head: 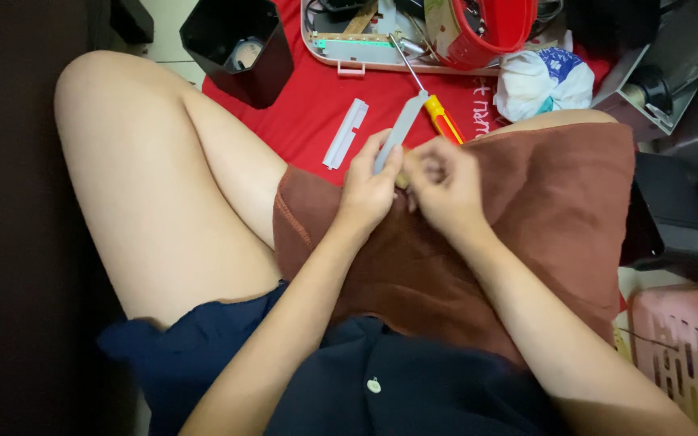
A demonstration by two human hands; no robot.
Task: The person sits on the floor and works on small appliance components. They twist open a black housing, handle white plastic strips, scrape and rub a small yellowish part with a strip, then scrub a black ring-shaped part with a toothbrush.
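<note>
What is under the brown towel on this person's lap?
The brown towel drapes over one bent leg; only the knee shows past its far edge. The rest of that leg is covered. On top, the left hand grips a grey plastic strip, the right hand beside it.

You hold a pale grey strip (400, 129) at frame centre over a rust-brown towel (543, 218). Above it lies a red cloth (300, 113) with a white strip (346, 133) and a screwdriver (443, 119) with an orange and yellow handle. A black bin (240, 56) sits upper left, a pink basket (688, 355) lower right. Your clothes (414, 387) are navy.
</note>
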